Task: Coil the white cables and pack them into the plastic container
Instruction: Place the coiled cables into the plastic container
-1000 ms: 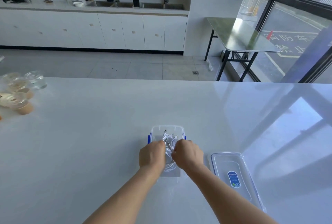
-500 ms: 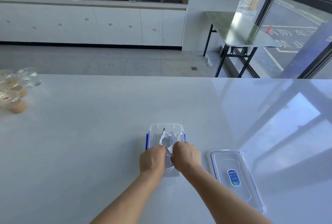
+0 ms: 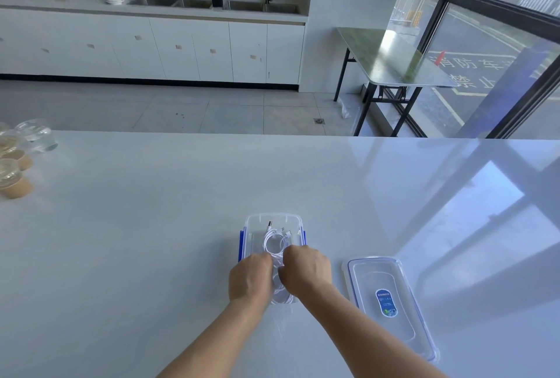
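left hand [image 3: 250, 280] / right hand [image 3: 306, 272] | knuckles up, together over plastic container [image 3: 272, 216] | fingers [image 3: 292, 254] curled round white cables [image 3: 273, 243]

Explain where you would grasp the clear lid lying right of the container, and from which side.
Probably a long rim of the lid, from above on its left side: it lies flat on the table, so only the raised rim offers purchase, and that side is nearest the right hand.

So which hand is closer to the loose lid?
Right. The right hand, on the white cables, sits just left of the lid; the left hand is farther left, beyond it.
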### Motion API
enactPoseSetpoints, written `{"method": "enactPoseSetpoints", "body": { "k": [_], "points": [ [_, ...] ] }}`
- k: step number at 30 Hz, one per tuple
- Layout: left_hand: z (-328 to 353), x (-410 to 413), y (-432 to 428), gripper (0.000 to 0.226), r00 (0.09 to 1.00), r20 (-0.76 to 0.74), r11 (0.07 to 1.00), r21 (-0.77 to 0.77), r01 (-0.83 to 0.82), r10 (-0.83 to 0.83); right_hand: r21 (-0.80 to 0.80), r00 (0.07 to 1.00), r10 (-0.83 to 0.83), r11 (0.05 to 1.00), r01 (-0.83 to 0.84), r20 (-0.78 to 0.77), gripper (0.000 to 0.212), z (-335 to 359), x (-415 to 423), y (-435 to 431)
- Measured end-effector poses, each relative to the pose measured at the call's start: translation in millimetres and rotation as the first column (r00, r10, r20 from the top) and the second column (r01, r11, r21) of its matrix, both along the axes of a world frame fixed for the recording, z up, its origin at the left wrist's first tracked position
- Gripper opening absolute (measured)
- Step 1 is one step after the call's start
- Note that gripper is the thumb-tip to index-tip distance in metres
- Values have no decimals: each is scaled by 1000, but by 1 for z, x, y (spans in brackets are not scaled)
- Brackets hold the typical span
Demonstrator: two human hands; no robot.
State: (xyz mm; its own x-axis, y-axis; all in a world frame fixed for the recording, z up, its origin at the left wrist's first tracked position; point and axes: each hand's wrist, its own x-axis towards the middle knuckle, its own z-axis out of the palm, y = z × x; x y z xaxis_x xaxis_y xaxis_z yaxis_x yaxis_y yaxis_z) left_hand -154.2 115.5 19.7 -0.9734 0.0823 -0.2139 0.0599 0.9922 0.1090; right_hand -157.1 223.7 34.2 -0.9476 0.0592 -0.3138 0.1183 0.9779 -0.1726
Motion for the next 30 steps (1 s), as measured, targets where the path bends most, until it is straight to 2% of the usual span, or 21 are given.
{"method": "enactPoseSetpoints", "body": {
  "k": [10, 13, 20, 26, 30],
  "points": [
    [2, 9, -10, 24, 997, -79, 990, 138, 34, -23, -57, 994, -30, 998, 24, -102, 9, 2, 13, 9],
    [8, 13, -10, 21, 996, -84, 991, 125, 48, -37, -99, 990, -70, 993, 58, -119, 21, 5, 21, 14],
    [20, 27, -8, 21, 981, -148, 988, 69, 136, -125, -257, 964, -193, 956, 143, -184, 17, 6, 53, 35],
    [18, 47, 9, 18, 976, -210, 956, 268, 119, -63, -341, 909, -354, 901, 268, -219, 11, 5, 92, 82],
    [5, 63, 35, 20, 998, -61, 905, 424, 40, -16, -332, 866, -470, 855, 398, -172, 11, -3, 114, 129]
  ]
}}
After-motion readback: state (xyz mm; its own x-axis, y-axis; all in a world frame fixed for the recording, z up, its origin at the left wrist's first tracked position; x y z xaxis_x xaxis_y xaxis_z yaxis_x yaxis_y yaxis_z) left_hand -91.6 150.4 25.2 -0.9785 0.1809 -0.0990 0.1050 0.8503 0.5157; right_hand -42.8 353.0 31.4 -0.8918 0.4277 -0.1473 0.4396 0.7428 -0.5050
